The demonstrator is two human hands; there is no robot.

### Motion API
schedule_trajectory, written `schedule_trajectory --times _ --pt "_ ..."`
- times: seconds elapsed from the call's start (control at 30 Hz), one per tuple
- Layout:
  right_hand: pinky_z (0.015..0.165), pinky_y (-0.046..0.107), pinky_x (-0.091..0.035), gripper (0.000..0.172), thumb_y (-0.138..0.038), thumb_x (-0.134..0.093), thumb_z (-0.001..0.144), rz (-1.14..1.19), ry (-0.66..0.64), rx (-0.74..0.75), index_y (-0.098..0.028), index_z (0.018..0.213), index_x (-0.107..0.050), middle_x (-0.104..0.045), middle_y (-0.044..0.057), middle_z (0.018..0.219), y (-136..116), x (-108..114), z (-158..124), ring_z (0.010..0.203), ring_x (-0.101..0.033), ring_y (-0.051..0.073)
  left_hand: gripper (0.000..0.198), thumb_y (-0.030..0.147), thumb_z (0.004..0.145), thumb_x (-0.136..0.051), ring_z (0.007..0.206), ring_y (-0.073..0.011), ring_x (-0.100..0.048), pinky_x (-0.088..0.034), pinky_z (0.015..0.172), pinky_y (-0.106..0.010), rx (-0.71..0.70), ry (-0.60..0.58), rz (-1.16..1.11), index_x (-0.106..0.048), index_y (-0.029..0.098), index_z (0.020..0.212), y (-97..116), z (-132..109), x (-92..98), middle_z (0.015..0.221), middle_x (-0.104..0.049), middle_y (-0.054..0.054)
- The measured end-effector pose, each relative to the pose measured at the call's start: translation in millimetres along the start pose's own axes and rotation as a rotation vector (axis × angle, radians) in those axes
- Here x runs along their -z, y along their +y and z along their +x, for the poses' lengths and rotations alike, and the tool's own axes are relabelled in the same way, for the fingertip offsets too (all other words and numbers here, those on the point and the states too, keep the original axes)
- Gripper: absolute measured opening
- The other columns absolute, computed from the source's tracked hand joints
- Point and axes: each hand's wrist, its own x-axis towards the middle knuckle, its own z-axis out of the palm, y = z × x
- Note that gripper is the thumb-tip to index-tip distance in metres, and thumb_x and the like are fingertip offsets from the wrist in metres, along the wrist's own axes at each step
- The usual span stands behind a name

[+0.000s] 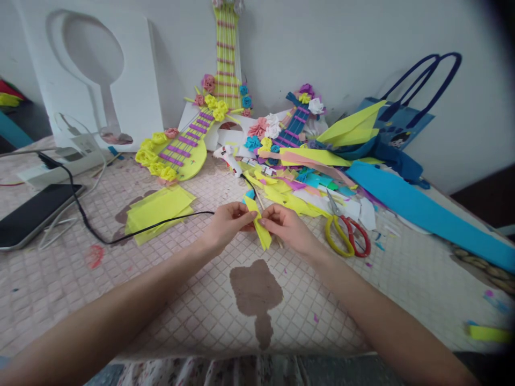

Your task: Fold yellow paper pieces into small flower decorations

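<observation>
Between my two hands is a narrow folded strip of yellow crepe paper, held above the middle of the table. My left hand pinches its left edge between thumb and fingers. The right edge is pinched by my right hand. A thin wooden stick shows just behind the paper, partly hidden by my fingers. Left of my hands lies a stack of yellow paper sheets. Scissors with one yellow and one red handle rest to the right of my right hand.
Behind stand paper-flowered guitar crafts, a white glue gun and colored scraps. A black cable crosses the left side near a phone and a power strip. Long blue paper and a bag are at right.
</observation>
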Motion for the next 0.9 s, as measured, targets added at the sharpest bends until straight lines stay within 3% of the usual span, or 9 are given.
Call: schedule_trajectory --times 0.13,0.33,0.5,0.63,0.9 --pt "0.052 0.024 -0.039 0.032 -0.045 -0.07 0.071 0.076 -0.05 -0.074 -0.019 0.078 -0.053 -0.055 -0.004 0.065 1.3 0.3 0.7 0.055 -0.049 0.009 0.024 0.027 0.071 -0.073 0.062 -0.0102 -0.061 -0.054 0.069 -0.029 -0.012 0.013 -0.008 -0.054 0.012 0.071 0.3 0.4 0.9 0.067 -0.063 0.0" --pt "0.048 0.022 -0.037 0.032 -0.044 -0.073 0.069 0.057 -0.051 -0.042 -0.018 0.072 -0.053 -0.051 -0.006 0.061 4.6 1.5 1.4 0.052 -0.046 0.007 0.025 0.031 0.072 -0.071 0.066 -0.0106 -0.061 -0.053 0.067 -0.027 -0.042 0.029 -0.003 -0.056 0.012 0.078 3.1 -0.7 0.0 0.072 -0.064 -0.001" --pt "0.05 0.022 -0.041 0.03 -0.043 -0.07 0.073 0.036 -0.115 -0.088 -0.018 0.078 -0.056 -0.058 -0.003 0.067 1.4 -0.8 -1.3 0.055 -0.053 0.008 0.025 0.033 0.072 -0.071 0.064 -0.0087 -0.058 -0.051 0.066 -0.024 -0.101 0.087 0.0 -0.057 0.012 0.076 4.3 2.9 4.4 0.07 -0.062 0.0" --pt "0.046 0.021 -0.039 0.026 -0.039 -0.068 0.076 -0.011 -0.165 -0.106 -0.018 0.072 -0.053 -0.061 -0.002 0.061 -1.4 -2.0 -3.0 0.052 -0.053 0.008 0.027 0.033 0.07 -0.072 0.063 -0.0095 -0.058 -0.05 0.066 -0.025 -0.104 0.143 0.018 -0.056 0.013 0.072 5.6 5.3 8.3 0.069 -0.063 0.0" --pt "0.041 0.019 -0.036 0.027 -0.037 -0.071 0.073 0.043 -0.146 -0.085 -0.018 0.073 -0.052 -0.056 -0.005 0.056 2.8 -4.3 -2.5 0.046 -0.051 0.007 0.026 0.033 0.07 -0.075 0.066 -0.0108 -0.059 -0.049 0.068 -0.025 -0.102 0.107 -0.073 -0.058 0.012 0.074 8.1 6.0 8.0 0.072 -0.063 -0.001"
